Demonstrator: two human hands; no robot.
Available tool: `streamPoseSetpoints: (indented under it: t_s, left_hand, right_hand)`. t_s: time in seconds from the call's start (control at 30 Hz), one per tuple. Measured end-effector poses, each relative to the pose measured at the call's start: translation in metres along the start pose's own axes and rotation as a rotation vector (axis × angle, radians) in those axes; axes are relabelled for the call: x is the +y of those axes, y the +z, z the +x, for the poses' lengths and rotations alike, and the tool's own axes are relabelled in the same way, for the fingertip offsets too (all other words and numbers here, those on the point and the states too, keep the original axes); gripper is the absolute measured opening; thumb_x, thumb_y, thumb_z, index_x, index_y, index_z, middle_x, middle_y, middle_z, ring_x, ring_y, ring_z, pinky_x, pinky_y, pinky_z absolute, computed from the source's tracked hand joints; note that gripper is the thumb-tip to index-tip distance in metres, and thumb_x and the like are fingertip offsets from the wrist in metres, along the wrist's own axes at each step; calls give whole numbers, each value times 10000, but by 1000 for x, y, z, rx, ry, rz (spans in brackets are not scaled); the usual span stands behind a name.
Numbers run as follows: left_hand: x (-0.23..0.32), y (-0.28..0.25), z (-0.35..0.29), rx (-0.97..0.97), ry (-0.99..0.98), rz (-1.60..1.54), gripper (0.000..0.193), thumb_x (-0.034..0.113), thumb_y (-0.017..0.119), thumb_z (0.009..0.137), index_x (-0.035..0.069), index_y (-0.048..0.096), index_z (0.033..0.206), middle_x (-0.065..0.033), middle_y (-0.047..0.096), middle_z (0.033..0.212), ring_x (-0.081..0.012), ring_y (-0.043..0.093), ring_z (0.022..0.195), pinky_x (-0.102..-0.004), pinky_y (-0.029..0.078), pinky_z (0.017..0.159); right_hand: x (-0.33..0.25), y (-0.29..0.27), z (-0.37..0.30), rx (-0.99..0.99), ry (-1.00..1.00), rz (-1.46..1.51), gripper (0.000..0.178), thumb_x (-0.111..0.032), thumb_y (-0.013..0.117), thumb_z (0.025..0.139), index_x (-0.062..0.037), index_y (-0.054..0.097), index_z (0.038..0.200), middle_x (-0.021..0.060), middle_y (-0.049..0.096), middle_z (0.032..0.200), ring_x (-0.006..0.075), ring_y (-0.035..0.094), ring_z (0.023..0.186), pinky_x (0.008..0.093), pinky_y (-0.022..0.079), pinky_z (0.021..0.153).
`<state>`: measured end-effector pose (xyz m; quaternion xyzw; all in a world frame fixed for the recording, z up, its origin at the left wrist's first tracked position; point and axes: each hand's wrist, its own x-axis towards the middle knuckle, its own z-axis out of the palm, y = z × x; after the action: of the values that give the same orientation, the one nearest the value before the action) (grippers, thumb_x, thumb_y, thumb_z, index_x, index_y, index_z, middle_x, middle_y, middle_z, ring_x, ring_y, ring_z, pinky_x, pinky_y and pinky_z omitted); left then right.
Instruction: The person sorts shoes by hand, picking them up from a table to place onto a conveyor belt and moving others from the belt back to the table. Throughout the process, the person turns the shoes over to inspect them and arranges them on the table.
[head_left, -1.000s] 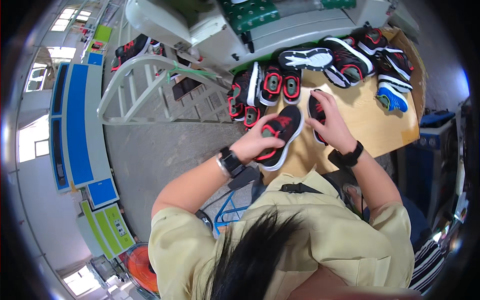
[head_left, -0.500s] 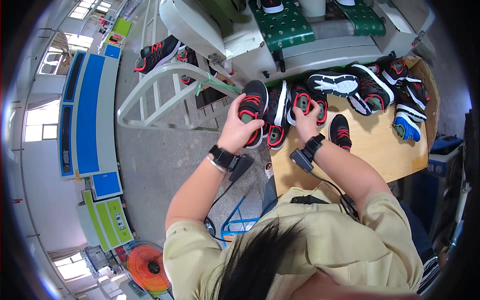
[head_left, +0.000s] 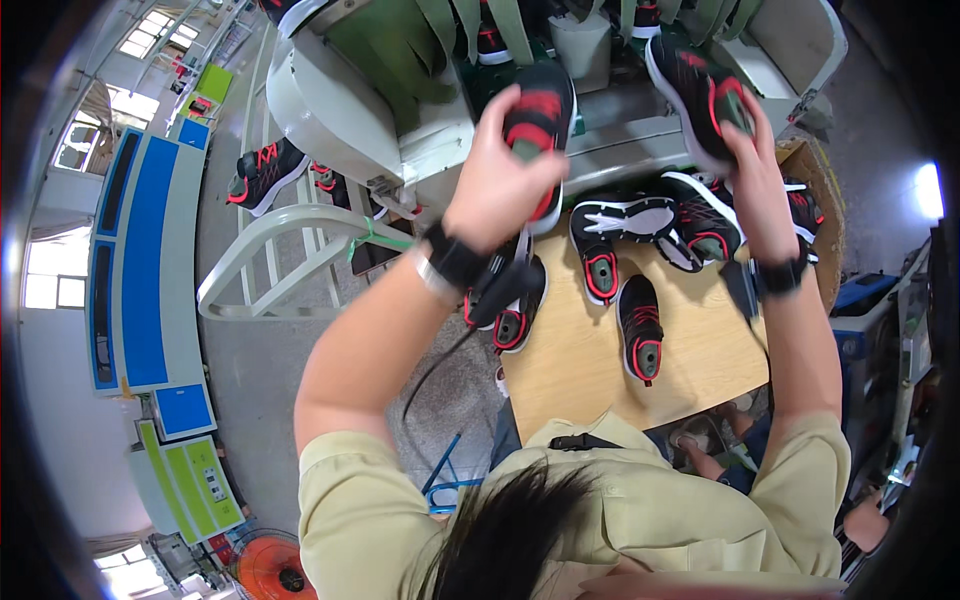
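My left hand [head_left: 498, 188] grips a black sneaker [head_left: 545, 95] with red laces, raised in front of the machine's opening. Off to the right, my right hand [head_left: 762, 195] is closed around the heel of a second black sneaker [head_left: 690, 95], its toe pointing up and to the left. A green insert shows in the heel of this one. Both shoes are clear of the wooden table [head_left: 710, 345]. Below them, one black sneaker [head_left: 640, 325] lies alone on the tabletop, and several more, some on their sides, crowd its far edge.
The white machine [head_left: 435, 130] has hanging green strips [head_left: 520, 30] over its opening, with shoes inside. A cardboard box [head_left: 815, 185] stands at the table's right. To the left, a pale metal rack [head_left: 255, 235] holds another sneaker [head_left: 268, 175]. An orange fan [head_left: 270, 568] is lower left.
Both hands have lifted sneakers off the table's far edge, up toward the machine. My right hand has also swung to the right, so the two shoes are now farther apart.
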<state>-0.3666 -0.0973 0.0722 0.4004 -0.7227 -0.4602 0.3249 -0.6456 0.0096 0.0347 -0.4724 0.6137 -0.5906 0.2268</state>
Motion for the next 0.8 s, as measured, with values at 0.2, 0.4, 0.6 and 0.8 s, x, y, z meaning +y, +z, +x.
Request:
streamPoseSetpoints:
  t_s: [0.2, 0.4, 0.6, 0.8]
  left_hand:
    - [-70, 39, 155, 265, -184, 162, 947, 321, 794, 681, -16, 340, 1440, -286, 486, 1354, -423, 508, 1243, -431, 409, 1084]
    - [-73, 29, 11, 235, 534, 424, 675, 207, 741, 841, 34, 427, 1413, -152, 571, 1278, -289, 582, 1131, -330, 449, 998]
    - [-134, 43, -165, -677, -216, 169, 366, 207, 678, 907, 22, 628, 1219, -136, 670, 1138, -217, 639, 1074, -341, 492, 947]
    - [-178, 144, -242, -422, -502, -305, 929, 440, 720, 892, -48, 223, 1507, -243, 403, 1466, -319, 438, 1333, -397, 366, 1110]
  right_hand:
    - [124, -16, 147, 212, -30, -348, 722, -464, 656, 897, -101, 421, 1475, 288, 513, 1344, 405, 470, 1298, 411, 382, 1081]
    - [74, -3, 10, 79, -224, -309, 553, -204, 655, 940, -69, 452, 1436, 180, 565, 1330, 314, 569, 1202, 368, 435, 1025]
    - [168, 7, -244, -463, 347, -181, 961, -247, 828, 779, 14, 253, 1503, 220, 379, 1451, 329, 397, 1349, 407, 340, 1126]
    - [138, 60, -301, -453, 526, 174, 871, -98, 724, 825, -5, 185, 1503, 224, 431, 1360, 284, 473, 1257, 391, 396, 1069]
